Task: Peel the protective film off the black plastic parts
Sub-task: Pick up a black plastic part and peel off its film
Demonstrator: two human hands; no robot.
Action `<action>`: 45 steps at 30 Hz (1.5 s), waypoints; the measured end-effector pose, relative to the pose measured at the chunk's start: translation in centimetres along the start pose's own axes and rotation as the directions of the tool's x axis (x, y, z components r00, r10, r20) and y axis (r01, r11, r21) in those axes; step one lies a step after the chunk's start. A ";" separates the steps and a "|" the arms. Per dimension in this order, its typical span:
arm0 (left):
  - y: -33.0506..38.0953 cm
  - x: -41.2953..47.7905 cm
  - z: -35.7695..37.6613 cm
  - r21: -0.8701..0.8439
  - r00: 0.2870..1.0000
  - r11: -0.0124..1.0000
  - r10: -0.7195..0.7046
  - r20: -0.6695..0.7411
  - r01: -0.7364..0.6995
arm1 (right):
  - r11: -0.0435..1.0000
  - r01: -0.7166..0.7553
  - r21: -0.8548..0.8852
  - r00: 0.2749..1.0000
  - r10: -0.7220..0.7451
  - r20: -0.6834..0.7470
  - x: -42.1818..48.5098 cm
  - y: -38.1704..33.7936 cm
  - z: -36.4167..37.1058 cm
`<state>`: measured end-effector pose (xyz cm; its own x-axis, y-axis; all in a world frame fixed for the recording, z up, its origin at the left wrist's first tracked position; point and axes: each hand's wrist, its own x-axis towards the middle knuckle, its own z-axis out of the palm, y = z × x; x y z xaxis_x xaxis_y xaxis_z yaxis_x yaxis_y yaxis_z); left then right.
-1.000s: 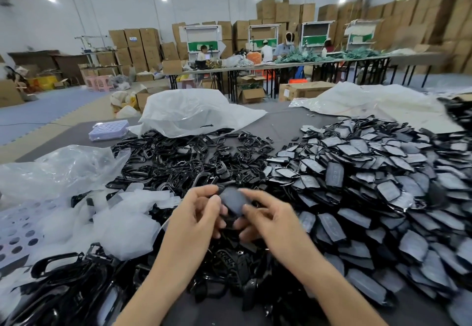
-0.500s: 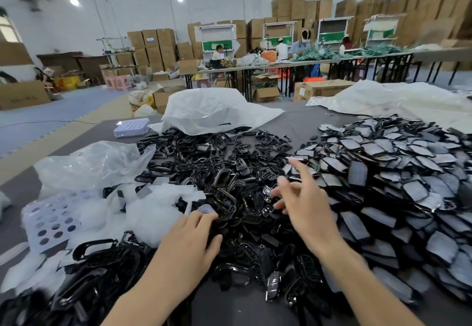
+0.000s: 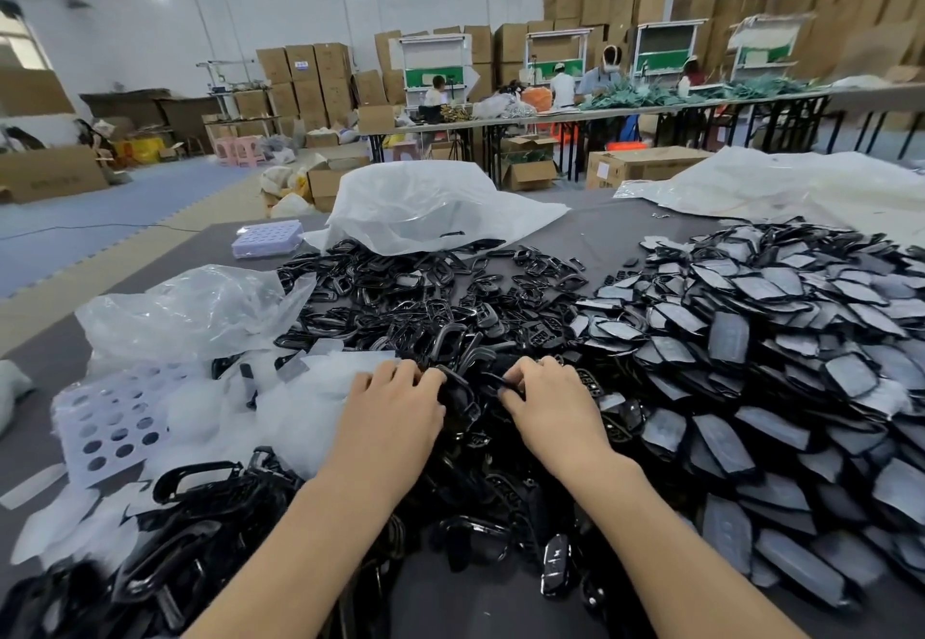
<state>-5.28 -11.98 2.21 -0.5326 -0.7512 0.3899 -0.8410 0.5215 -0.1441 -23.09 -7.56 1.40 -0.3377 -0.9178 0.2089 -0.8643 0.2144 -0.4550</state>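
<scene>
Two bare hands work at the near edge of the heap of glossy black parts (image 3: 400,298) in the middle of the grey table (image 3: 615,233). The left hand (image 3: 395,418) and the right hand (image 3: 550,413) lie palms down, close together, with a loop-shaped part (image 3: 463,396) from that heap between them. The left fingers (image 3: 400,373) curl onto its left side, and the right fingers (image 3: 525,371) curl over and pinch its right end against the thumb. Whether any film is on this piece is too small to tell. Right of the heap spreads a larger mound of flat black parts with grey film (image 3: 751,338) still on their faces. Left of the heap lie a drift of white film scraps (image 3: 300,403), a crumpled clear bag (image 3: 190,308) and a white sheet with round holes (image 3: 110,418). Behind the heap a big white sack (image 3: 425,208) slumps open, with a small lilac tray (image 3: 268,238) just to its left.
</scene>
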 end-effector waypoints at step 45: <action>-0.9 1.6 -2.2 -0.203 0.978 0.969 0.167 0.128 -0.139 | -0.404 -0.087 0.911 0.986 0.094 0.136 -2.0 3.0 -3.2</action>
<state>-5.21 -12.75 4.94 -0.6732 -0.6993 0.2406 -0.7220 0.6918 -0.0095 -26.20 -4.03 2.37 -0.3639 -0.9303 0.0459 0.7178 -0.3115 -0.6227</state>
